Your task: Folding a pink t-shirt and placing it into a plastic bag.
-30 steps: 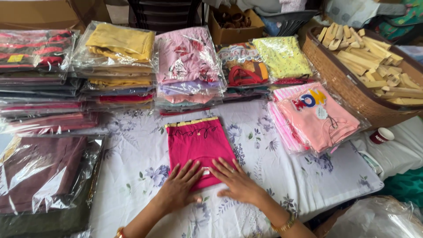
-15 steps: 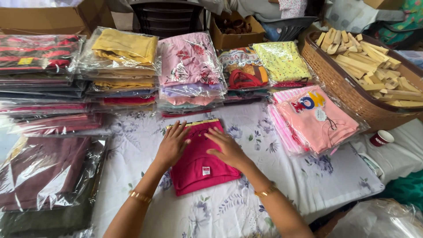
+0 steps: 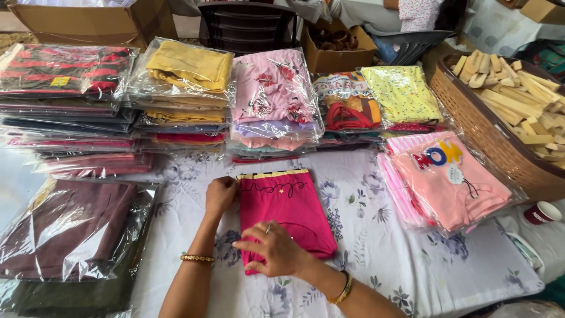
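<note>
A folded magenta garment (image 3: 291, 206) with a yellow striped top edge lies on the floral white sheet (image 3: 382, 259) in front of me. My left hand (image 3: 220, 194) is curled over the garment's upper left edge, gripping it. My right hand (image 3: 273, 247) rests flat on the garment's lower part, fingers spread and pointing left. Both wrists carry gold bangles.
Stacks of plastic-wrapped clothes line the back: dark striped (image 3: 65, 76), yellow (image 3: 188, 68), pink (image 3: 273, 88), lime (image 3: 400, 91). A pink packed pile (image 3: 450, 176) lies right, a maroon pack (image 3: 65, 229) left. A wicker basket (image 3: 500, 147) of wooden sticks and a red cup (image 3: 538, 213) stand at right.
The garment has been turned or folded over, so its front with a thin line of script shows. My left hand moved to its left edge, my right hand down to its lower part.
</note>
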